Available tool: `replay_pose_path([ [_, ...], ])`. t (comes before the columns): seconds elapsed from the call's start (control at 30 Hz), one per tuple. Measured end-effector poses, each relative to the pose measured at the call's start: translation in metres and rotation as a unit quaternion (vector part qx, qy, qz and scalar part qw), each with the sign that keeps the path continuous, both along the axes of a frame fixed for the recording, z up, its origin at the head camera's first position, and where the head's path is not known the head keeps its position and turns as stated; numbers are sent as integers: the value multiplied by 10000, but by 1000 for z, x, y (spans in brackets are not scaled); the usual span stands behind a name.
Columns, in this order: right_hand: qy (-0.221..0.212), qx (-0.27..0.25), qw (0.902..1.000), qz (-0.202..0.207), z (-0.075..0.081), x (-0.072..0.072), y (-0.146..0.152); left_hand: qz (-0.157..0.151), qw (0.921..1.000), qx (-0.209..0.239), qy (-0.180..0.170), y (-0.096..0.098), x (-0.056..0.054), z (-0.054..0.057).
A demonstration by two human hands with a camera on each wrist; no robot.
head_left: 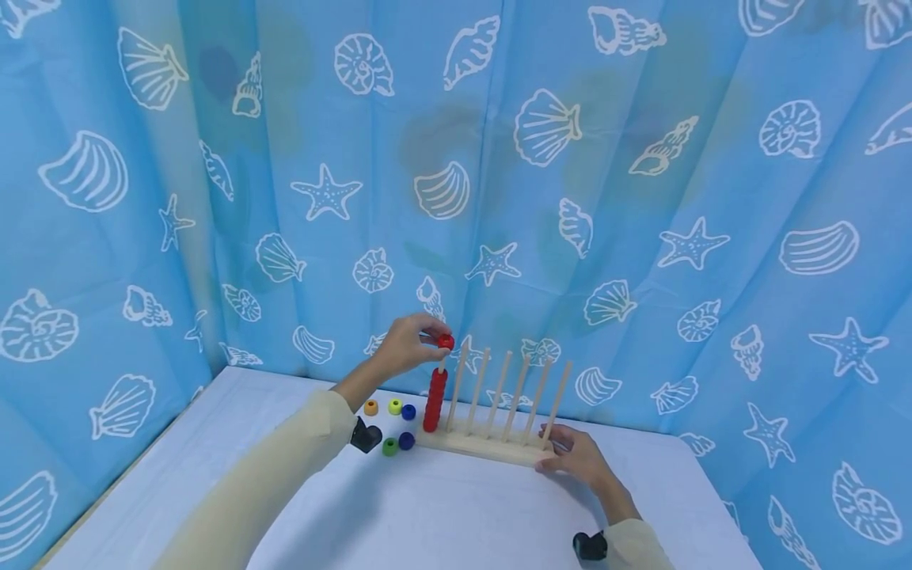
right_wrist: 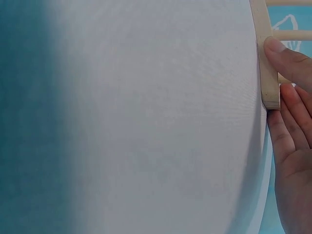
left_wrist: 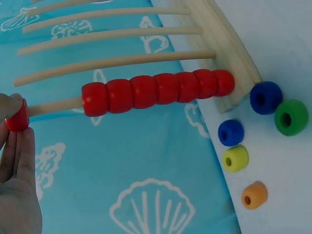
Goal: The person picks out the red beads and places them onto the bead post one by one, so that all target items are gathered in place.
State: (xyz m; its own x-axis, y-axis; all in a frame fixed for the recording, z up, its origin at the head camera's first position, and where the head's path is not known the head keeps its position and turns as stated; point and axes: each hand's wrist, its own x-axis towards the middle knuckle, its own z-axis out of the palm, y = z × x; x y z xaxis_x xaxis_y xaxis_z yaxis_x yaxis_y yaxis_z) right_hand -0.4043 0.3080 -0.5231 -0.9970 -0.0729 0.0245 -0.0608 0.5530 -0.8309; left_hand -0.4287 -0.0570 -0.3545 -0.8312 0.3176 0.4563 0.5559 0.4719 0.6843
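My left hand [head_left: 409, 346] pinches a red bead [left_wrist: 18, 117] between thumb and fingers at the top end of the leftmost peg [left_wrist: 56, 106]. Lower on that peg sits a stack of several red beads [head_left: 435, 402], reaching down to the wooden base [head_left: 477, 446]. A stretch of bare peg shows between the stack and the pinched bead. At the base's right end, my right hand [head_left: 575, 454] holds the wood, its thumb on the front side and its fingers around the end and behind.
Several bare pegs [head_left: 502, 392] rise from the base. Left of it, on the white table [head_left: 456, 514], lie an orange bead [left_wrist: 254, 195], a yellow bead [left_wrist: 235, 159], a green bead [left_wrist: 291, 117] and two blue beads [left_wrist: 266, 97]. A blue shell-print curtain [head_left: 442, 158] hangs behind.
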Motion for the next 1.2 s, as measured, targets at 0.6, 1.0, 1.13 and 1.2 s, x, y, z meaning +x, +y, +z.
replay_pose_path([
  [0.6, 92, 74, 9999, 40, -2, 3, -1, 127, 9982, 201, -552, 0, 0, -32],
  [1.0, 75, -36, 10000, 8, 0, 1, -2, 161, 9965, 143, -807, -1, 2, -43],
  [1.13, 104, -97, 9999, 53, 2, 4, -3, 185, 9967, 132, -781, 0, 1, -44],
  [1.2, 116, -106, 9999, 71, 3, 5, -3, 175, 9971, 118, -736, -1, 0, -45],
])
